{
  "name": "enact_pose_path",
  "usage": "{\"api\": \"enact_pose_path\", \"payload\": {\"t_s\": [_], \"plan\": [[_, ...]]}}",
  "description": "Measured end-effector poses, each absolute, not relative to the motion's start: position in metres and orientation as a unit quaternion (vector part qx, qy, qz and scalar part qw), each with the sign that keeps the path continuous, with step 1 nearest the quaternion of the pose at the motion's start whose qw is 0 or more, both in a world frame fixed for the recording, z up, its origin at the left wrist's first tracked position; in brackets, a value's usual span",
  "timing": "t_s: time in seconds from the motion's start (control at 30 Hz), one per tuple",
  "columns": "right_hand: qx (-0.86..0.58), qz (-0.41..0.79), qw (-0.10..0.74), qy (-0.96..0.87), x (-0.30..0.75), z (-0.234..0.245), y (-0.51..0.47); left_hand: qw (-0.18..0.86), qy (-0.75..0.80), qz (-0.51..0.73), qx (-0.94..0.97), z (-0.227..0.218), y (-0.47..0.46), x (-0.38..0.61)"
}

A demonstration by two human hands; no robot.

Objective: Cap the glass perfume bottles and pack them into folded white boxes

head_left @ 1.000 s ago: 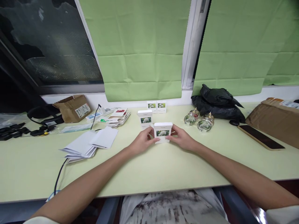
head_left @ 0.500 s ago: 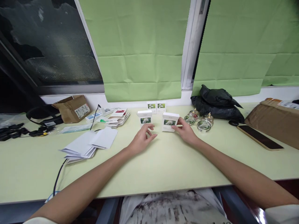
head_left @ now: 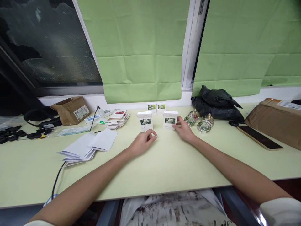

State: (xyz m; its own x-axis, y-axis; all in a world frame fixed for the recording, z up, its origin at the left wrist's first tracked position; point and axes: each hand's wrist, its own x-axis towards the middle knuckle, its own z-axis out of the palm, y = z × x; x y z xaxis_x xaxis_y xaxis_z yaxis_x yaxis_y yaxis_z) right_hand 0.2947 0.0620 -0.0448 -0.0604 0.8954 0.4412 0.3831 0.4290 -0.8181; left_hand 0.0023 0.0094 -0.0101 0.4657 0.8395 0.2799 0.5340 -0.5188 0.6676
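Note:
My right hand [head_left: 184, 130] grips the right side of a small white box with a flower picture [head_left: 170, 120], which stands upright on the pale green table [head_left: 164, 163]. A matching white box [head_left: 145, 120] stands just to its left. My left hand [head_left: 142, 142] rests on the table in front of that box, fingers curled loosely, holding nothing. Two more small boxes [head_left: 156, 107] stand behind, against the wall.
Two glass bottles [head_left: 198, 121] lie right of the boxes, before a black bag [head_left: 216, 102]. A phone [head_left: 259, 137] and brown parcel [head_left: 275, 121] sit far right. White envelopes [head_left: 89, 145], a card stack [head_left: 117, 118], a cardboard box [head_left: 71, 110] and cables lie left.
Both hands held the box near the table's middle; my left hand let go and my right hand carried it back and right, setting it beside the other box.

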Motion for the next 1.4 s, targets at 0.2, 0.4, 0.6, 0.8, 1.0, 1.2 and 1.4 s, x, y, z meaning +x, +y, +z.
{"api": "enact_pose_path", "payload": {"t_s": [0.2, 0.4, 0.6, 0.8, 1.0, 1.2, 1.4], "plan": [[-0.479, 0.267, 0.488, -0.679, 0.294, -0.048, 0.065, 0.265, 0.416, 0.294, 0.819, -0.011, 0.01, 0.002], [-0.474, 0.266, 0.482, -0.687, 0.293, -0.051, 0.069, 0.267, 0.411, 0.274, 0.827, -0.012, 0.012, 0.002], [-0.514, 0.252, 0.474, -0.669, 0.291, -0.051, 0.064, 0.267, 0.417, 0.267, 0.827, -0.011, 0.011, 0.001], [-0.566, 0.11, 0.472, -0.667, 0.3, -0.026, 0.043, 0.263, 0.421, 0.268, 0.826, -0.009, 0.009, 0.001], [-0.623, -0.094, 0.442, -0.639, 0.328, 0.002, 0.038, 0.262, 0.415, 0.263, 0.831, -0.011, 0.01, 0.0], [-0.715, -0.075, 0.308, -0.623, 0.34, -0.002, 0.043, 0.259, 0.41, 0.264, 0.834, -0.009, 0.009, 0.0], [-0.725, -0.061, 0.26, -0.635, 0.342, -0.006, 0.047, 0.264, 0.413, 0.26, 0.832, -0.008, 0.008, 0.001]]}}
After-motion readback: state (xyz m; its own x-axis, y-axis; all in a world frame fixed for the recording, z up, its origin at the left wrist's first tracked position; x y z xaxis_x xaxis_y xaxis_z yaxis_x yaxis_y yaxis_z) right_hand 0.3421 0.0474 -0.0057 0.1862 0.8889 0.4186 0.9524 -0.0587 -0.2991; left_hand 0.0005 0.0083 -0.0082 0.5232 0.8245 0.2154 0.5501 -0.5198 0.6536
